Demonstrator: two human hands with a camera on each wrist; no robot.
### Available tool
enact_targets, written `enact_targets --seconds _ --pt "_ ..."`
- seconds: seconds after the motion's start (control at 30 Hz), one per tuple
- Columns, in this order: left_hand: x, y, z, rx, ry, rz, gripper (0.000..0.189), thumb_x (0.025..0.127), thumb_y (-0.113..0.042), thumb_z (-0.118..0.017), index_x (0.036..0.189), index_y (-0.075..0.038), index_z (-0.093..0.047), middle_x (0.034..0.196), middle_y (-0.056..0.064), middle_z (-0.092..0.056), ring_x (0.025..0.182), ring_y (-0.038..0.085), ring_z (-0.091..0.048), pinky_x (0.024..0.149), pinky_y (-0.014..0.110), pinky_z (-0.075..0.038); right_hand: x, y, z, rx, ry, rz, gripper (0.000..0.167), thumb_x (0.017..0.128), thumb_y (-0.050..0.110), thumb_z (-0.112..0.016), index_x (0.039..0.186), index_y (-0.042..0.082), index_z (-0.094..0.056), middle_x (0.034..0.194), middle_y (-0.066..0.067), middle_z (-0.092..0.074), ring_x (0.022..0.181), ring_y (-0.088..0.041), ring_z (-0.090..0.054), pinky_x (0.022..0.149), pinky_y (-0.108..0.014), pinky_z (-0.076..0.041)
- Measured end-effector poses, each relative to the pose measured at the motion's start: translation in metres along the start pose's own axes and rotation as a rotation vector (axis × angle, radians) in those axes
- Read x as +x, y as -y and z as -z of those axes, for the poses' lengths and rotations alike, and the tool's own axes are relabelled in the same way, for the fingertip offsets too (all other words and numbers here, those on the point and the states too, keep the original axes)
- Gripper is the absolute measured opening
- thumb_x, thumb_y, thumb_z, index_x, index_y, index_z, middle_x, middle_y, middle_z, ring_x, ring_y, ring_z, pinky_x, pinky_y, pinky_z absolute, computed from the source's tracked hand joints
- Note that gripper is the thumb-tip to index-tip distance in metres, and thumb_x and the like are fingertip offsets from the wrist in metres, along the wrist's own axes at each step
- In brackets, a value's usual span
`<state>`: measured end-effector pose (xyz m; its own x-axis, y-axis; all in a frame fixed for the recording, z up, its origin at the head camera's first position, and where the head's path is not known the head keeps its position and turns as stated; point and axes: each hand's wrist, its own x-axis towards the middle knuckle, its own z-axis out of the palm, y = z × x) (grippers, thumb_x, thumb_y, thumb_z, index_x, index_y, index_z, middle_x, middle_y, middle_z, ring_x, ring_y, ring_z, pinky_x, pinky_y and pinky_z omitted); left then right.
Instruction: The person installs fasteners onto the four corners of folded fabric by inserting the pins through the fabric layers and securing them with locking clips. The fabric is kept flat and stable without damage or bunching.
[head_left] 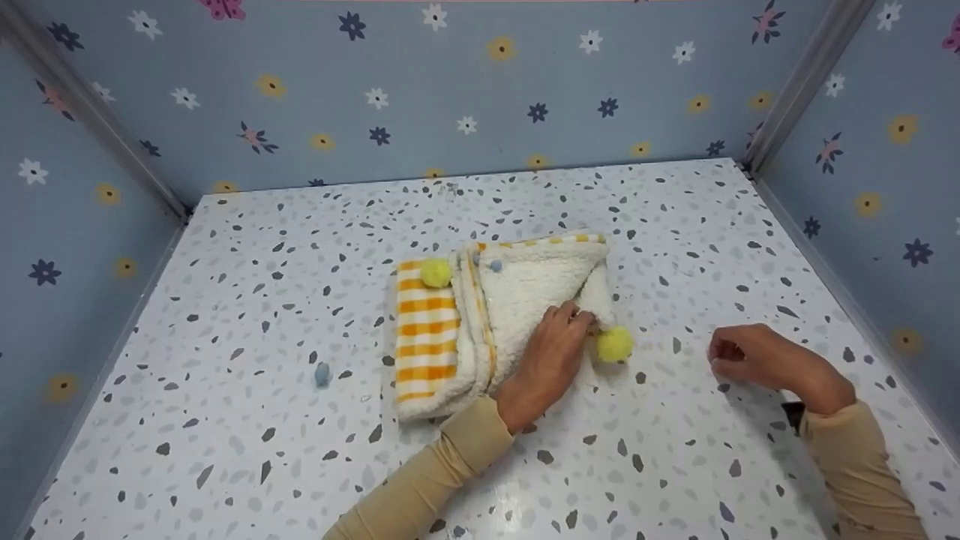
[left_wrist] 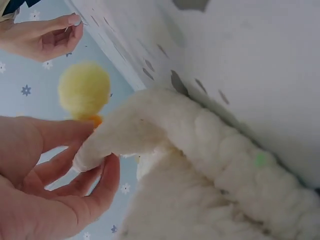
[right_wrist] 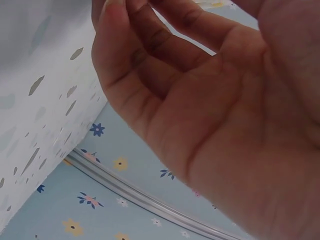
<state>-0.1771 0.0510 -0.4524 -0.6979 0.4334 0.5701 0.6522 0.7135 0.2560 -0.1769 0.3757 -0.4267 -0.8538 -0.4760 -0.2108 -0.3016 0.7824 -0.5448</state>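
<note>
A folded blanket point(head_left: 427, 330), yellow-and-white check on one face and cream fleece on the other, lies in the middle of the table. Yellow pom-poms hang at its corners. My left hand point(head_left: 551, 349) reaches over its right part and pinches a fleece edge close to one yellow pom-pom point(head_left: 615, 344). Seen from the left wrist, thumb and fingers grip the fleece edge point(left_wrist: 145, 120) beside that pom-pom. Off to the blanket's right, my right hand point(head_left: 772, 364) hovers with loosely bent fingers. In the right wrist view its palm point(right_wrist: 215, 115) shows nothing held; the fingertips are partly cut off.
A small blue-grey oval thing point(head_left: 322, 374) lies left of the blanket. A small blue dot point(head_left: 496, 265) shows on the upper fleece. Flower-patterned panels point(head_left: 480, 90) wall the speckled white table point(head_left: 262, 450) at the back and both sides.
</note>
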Motion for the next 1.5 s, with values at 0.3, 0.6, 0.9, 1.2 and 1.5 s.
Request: enact_targets --seconds 0.3,0.6,0.9,1.2,1.5 --pt "-0.001 0.004 0.003 -0.068 0.038 -0.012 0.037 0.087 0.013 -0.064 0.115 -0.010 -0.070 0.131 0.014 -0.057 0.101 0.028 -0.062 0.088 0.030 -0.053 0.013 0.006 -0.004 -0.073 -0.050 0.149 0.010 0.092 -0.002 -0.070 0.093 0.008 -0.066 0.083 0.006 -0.061 0.073 -0.006 -0.053 0.065 -0.029 -0.047" --pt "0.001 0.006 0.004 -0.056 0.032 -0.022 0.033 0.095 0.010 -0.060 0.127 0.001 -0.062 0.131 0.019 -0.057 0.111 0.030 -0.063 0.096 0.034 -0.052 0.030 0.024 -0.007 -0.081 -0.031 0.165 0.007 0.094 0.001 -0.069 0.094 0.008 -0.067 0.085 0.005 -0.061 0.075 -0.007 -0.052 0.065 -0.030 -0.047" --pt "0.004 0.006 0.006 -0.149 0.069 0.066 0.045 0.095 0.009 -0.058 0.139 0.001 -0.055 0.135 0.020 -0.051 0.113 0.030 -0.065 0.090 0.035 -0.056 0.043 0.039 -0.004 -0.106 -0.032 0.167 0.011 0.094 -0.001 -0.068 0.091 0.008 -0.064 0.084 0.004 -0.060 0.077 -0.010 -0.057 0.070 -0.033 -0.050" --pt "0.006 0.008 0.011 -0.241 0.020 0.137 0.038 0.099 0.002 -0.060 0.137 0.003 -0.057 0.128 0.020 -0.052 0.067 0.023 -0.060 0.063 0.031 -0.055 0.051 0.046 -0.004 -0.101 -0.056 0.228 0.010 0.093 -0.005 -0.065 0.093 0.005 -0.065 0.087 0.003 -0.062 0.082 -0.012 -0.061 0.074 -0.041 -0.054" --pt "0.006 0.010 0.014 -0.286 0.002 0.168 0.051 0.098 0.004 -0.059 0.148 0.005 -0.048 0.130 0.022 -0.050 0.062 0.016 -0.048 0.058 0.028 -0.051 0.064 0.060 -0.004 -0.122 -0.092 0.265 0.009 0.094 -0.004 -0.066 0.095 0.004 -0.066 0.089 0.002 -0.063 0.086 -0.015 -0.063 0.078 -0.046 -0.055"
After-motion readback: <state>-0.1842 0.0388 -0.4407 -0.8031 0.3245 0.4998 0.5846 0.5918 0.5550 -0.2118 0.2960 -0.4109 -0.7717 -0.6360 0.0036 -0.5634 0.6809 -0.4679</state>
